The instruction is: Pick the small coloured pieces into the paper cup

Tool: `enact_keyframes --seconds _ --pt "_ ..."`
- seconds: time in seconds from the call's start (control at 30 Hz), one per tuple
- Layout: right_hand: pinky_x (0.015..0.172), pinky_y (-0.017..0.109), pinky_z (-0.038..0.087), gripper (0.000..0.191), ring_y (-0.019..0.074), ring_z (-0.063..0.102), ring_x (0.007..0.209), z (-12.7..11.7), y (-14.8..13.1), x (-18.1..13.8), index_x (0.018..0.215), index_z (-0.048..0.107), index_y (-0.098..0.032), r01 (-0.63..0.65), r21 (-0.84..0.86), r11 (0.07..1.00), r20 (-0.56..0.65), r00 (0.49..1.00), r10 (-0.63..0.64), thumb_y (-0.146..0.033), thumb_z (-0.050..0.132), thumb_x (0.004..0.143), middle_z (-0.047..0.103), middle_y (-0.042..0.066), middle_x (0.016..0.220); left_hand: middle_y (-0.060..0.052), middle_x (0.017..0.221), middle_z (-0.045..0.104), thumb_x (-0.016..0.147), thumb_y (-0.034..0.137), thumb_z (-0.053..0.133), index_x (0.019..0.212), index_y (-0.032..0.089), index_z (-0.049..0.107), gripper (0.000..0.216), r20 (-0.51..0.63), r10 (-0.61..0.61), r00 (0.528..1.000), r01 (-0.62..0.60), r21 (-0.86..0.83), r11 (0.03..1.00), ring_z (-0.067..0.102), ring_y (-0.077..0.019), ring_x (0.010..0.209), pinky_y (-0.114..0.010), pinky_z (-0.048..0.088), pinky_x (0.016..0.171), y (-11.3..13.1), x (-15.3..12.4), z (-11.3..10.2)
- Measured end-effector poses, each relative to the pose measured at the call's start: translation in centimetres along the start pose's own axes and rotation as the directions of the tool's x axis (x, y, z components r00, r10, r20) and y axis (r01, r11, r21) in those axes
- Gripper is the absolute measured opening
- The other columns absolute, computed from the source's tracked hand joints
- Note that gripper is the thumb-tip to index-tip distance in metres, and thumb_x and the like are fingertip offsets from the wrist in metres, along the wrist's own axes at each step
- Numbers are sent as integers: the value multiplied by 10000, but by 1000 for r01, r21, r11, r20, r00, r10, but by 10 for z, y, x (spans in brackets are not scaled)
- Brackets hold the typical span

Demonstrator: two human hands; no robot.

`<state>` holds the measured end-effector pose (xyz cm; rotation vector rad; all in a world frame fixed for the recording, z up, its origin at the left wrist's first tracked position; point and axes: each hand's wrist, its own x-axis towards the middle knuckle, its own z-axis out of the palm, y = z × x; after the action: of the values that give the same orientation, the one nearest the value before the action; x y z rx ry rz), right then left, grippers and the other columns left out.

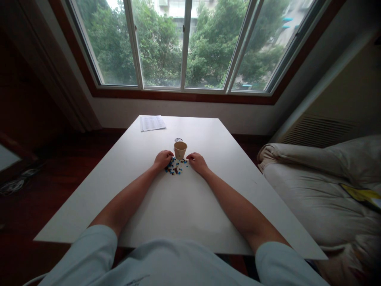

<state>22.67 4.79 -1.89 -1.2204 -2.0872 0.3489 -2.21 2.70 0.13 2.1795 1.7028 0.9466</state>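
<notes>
A brown paper cup stands upright near the middle of the white table, its mouth facing up. In front of its base lies a scatter of small coloured pieces, blue, dark, reddish and pale, too small to name. My left hand rests at the left edge of these pieces with its fingers curled in. To the right of the cup, my right hand lies on the table, thumb and fingertips drawn together close to the pieces. Whatever either hand pinches is too small to make out.
Just behind the cup is a small dark-rimmed object, partly hidden. Printed papers lie at the table's far left corner. A cushioned pale sofa stands along the right side, and a window is beyond the table.
</notes>
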Motion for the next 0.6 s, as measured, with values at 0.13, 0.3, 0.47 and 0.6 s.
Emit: enact_keyframes --seconds 0.13,0.3,0.47,0.6 --pt "788 286 423 180 181 535 867 -2 -2 -1 886 715 -197 37 -30 999 30 999 -37 -127 570 804 631 50 887 -62 933 675 880 219 542 885 205 730 188 -57 83 995 -80 49 996 588 -189 894 -333 481 839 5 -11 -3" --pt "810 307 421 171 201 513 898 -6 -5 -3 920 701 -206 86 -26 996 54 995 -84 -152 621 779 604 49 887 -54 923 673 888 201 545 925 232 728 189 -1 228 974 -227 82 970 566 -197 910 -330 472 835 21 -20 -4" --pt "814 310 429 129 201 515 915 -10 -17 -9 882 691 -210 174 -5 985 50 984 -173 -138 622 798 605 47 891 -47 940 683 880 217 576 954 256 736 180 105 264 959 -275 105 956 561 -203 918 -326 475 825 30 -24 -2" --pt "821 307 436 116 191 519 904 -11 -30 -14 923 698 -218 256 -14 967 95 963 -253 -167 646 833 612 43 892 -49 932 685 866 206 583 948 252 742 184 138 246 959 -265 138 954 557 -206 914 -329 470 828 31 -27 -3"
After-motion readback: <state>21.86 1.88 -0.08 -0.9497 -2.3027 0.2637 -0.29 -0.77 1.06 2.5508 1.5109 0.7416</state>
